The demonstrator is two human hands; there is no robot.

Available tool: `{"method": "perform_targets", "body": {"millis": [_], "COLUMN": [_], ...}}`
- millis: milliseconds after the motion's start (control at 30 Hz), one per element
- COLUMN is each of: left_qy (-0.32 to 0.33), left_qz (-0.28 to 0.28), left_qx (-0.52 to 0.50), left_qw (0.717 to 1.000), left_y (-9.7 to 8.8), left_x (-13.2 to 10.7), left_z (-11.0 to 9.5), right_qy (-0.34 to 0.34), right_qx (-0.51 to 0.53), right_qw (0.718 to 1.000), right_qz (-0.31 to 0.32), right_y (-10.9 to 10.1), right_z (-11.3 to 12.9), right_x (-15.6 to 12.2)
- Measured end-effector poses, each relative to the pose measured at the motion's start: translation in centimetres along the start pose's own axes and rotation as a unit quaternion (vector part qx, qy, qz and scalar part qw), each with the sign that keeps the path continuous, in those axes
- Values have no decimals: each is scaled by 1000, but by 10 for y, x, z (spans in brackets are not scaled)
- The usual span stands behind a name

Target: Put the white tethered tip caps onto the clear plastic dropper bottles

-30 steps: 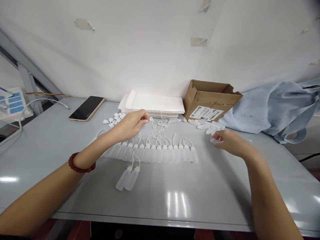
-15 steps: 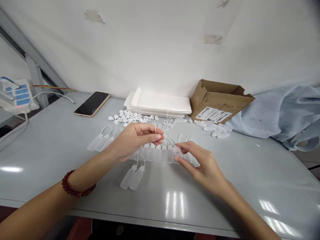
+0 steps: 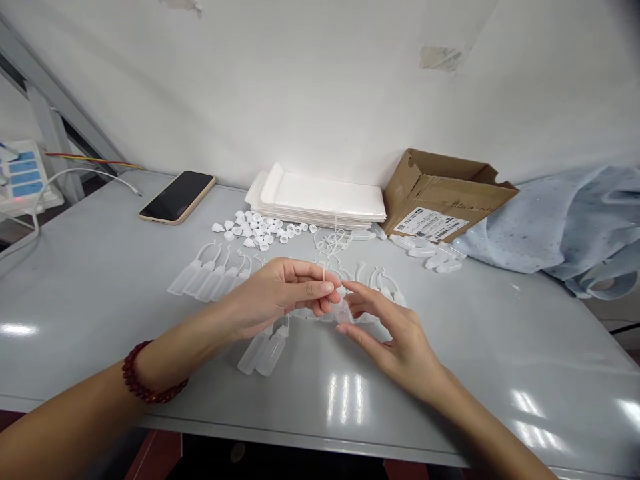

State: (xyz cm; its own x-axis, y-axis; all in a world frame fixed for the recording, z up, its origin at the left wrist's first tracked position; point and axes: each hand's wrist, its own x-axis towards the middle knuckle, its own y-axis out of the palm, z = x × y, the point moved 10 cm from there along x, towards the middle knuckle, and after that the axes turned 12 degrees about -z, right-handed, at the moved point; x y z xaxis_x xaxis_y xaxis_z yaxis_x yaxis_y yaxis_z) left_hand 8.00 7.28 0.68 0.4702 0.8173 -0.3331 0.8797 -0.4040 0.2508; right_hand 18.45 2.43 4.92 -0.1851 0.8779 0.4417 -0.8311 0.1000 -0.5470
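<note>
Bottles [image 3: 271,355] are milky white, caps [image 3: 269,239] white, the cloth [image 3: 550,220] speckled pale blue.

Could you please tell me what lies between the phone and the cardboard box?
In the head view, a stack of flat white packets lies between the phone and the cardboard box, with small white caps at its left front.

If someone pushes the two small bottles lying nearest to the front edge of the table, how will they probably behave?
The bottles are probably light, being small and translucent. They would likely slide easily, since the table looks smooth and glossy.
</note>
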Motion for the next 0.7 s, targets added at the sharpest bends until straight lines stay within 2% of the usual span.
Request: {"method": "perform_targets", "body": {"millis": [267,367,500,600,700], "left_qy": [28,36,44,43,44], "left_qz": [-26,-34,-25,-13,-12], "left_qx": [24,20,11,10,9], "left_qw": [999,999,999,999,999], "left_y": [-2,-3,-1,3,4], "left_x": [-3,-3,-5,-6,-6], "left_z": [-7,-10,-12,-10,-9], "right_qy": [-7,73,213,274,306], "right_qx": [11,85,187,230,262], "right_qw": [1000,994,958,932,912], "right_qz": [0,-14,-39,-63,-80], "right_y": [2,1,0,-1,1], "right_z": [2,-8,-30,-45,-55], "right_x": [-2,-2,-4,-6,-8]}}
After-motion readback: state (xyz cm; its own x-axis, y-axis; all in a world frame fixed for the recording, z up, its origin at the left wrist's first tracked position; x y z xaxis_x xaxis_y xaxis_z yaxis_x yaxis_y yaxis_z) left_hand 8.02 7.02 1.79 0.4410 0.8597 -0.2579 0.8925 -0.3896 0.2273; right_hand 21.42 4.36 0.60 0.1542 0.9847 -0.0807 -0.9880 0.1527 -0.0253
